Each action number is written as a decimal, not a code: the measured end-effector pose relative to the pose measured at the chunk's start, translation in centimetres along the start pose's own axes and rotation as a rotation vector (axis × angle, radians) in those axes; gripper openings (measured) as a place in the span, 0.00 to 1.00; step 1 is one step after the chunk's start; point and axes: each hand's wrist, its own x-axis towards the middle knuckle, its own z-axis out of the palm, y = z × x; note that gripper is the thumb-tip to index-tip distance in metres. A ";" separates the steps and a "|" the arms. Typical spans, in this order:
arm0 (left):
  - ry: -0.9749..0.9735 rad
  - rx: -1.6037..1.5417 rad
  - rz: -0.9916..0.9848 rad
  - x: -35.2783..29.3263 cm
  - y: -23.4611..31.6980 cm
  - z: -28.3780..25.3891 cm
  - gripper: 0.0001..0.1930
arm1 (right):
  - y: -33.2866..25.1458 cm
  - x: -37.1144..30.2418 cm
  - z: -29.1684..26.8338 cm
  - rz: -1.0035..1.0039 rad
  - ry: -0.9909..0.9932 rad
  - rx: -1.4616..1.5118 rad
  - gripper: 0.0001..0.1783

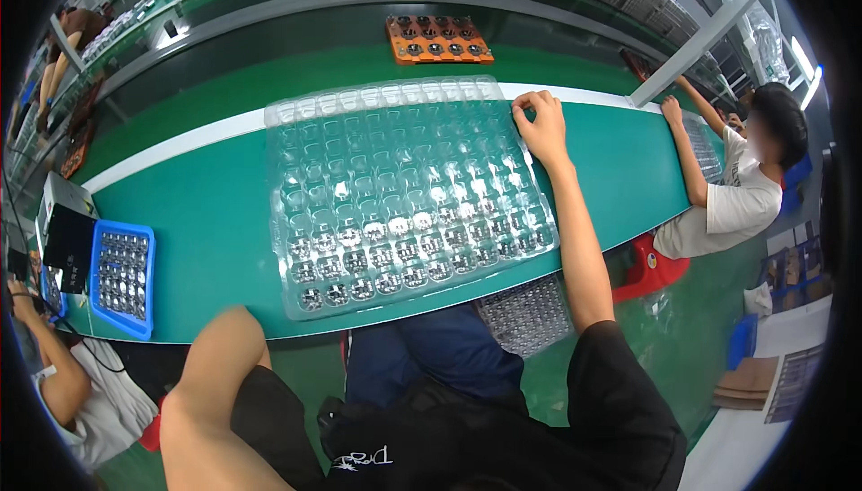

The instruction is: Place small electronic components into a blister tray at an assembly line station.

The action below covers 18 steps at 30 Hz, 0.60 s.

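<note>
One clear plastic tray, many small pockets, lies flat on the green table in front of me; its nearer rows hold small round metal parts, its farther rows look empty. My right hand pinches the tray's far right corner, fingers curled over the rim. My left hand is out of sight; only that arm shows, so I cannot tell its grip. Left of the tray, well apart: a blue bin of round parts. Beyond it: an orange tray.
</note>
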 end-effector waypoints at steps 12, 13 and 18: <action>-0.093 -0.112 0.209 -0.4 0.4 -0.1 0.08 | 0.8 -0.1 -0.1 -0.043 0.044 -0.001 0.05; -0.086 -0.084 0.123 -0.1 0.7 -0.3 0.08 | 0.7 0.0 0.2 -0.040 0.035 0.013 0.04; -0.074 -0.012 -0.088 1.0 0.7 -0.4 0.09 | 0.8 -0.1 0.2 0.013 0.009 0.032 0.05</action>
